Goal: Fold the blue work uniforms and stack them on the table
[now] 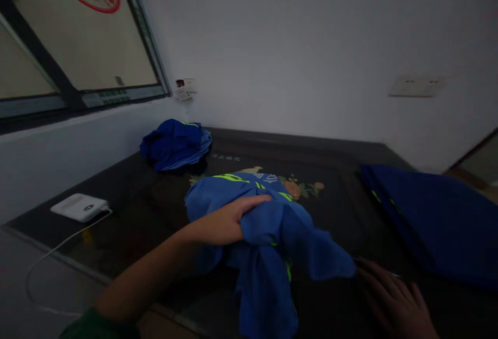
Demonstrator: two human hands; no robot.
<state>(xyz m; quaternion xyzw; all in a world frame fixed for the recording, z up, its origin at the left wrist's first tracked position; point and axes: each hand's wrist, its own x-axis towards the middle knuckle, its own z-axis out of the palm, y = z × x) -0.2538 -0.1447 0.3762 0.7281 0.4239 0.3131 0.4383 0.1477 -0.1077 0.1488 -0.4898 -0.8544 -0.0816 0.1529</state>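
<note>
A light-blue garment (272, 220) with yellow-green stripes and white lettering lies bunched on the dark table. My left hand (233, 220) is closed on its upper folds, thumb on top, with cloth gathered against the palm. One end of the cloth stretches to the right and another hangs toward the front edge. My right hand (397, 297) is low at the right, close to the tip of that stretched end, fingers bent and together. A thin shiny edge shows beside its fingers; what it belongs to is too dark to make out.
A crumpled blue garment pile (175, 144) lies at the back left. Folded dark-blue cloth (436, 220) covers the right side. A white power bank (80, 207) with a white cable (50, 251) sits at the left edge. Beyond the table (330, 155) rises a wall with sockets (416, 86).
</note>
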